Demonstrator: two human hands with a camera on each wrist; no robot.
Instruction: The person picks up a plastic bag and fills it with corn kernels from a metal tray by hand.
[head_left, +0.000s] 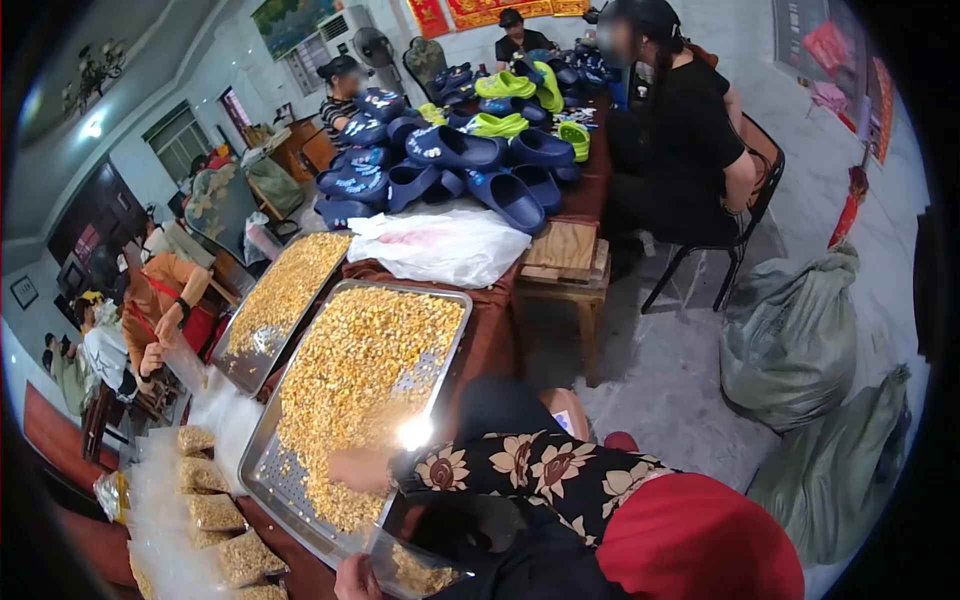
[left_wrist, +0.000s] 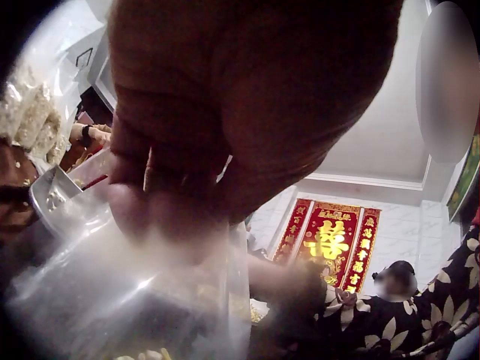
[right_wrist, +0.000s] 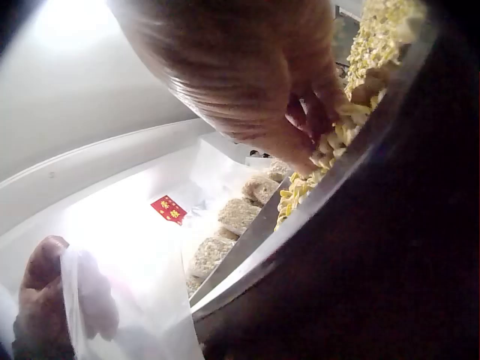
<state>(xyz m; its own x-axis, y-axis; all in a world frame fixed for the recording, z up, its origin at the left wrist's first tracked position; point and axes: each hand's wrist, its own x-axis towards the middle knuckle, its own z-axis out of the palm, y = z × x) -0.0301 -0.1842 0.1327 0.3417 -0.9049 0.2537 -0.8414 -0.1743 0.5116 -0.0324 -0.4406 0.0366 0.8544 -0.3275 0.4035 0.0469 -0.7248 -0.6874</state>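
Note:
At the near edge of the table, my left hand [head_left: 357,580] grips the mouth of a clear plastic bag [head_left: 415,570] with some yellow kernels in its bottom. In the left wrist view the fingers curl down over the bag's film [left_wrist: 82,292]. My right hand [head_left: 360,470] is down in the heap of corn kernels [head_left: 350,360] on a perforated metal tray [head_left: 262,470]. The right wrist view shows that hand's fingers [right_wrist: 300,161] bent into the kernels [right_wrist: 334,146] just inside the tray's rim, with the fingertips partly buried.
Filled bags [head_left: 245,555] lie left of the tray, beside empty clear bags [head_left: 155,490]. A second tray of kernels [head_left: 285,290] stands behind. Farther back are a white plastic sheet [head_left: 440,245] and piled clogs [head_left: 450,145]. Sacks [head_left: 790,335] stand at right; several people sit around.

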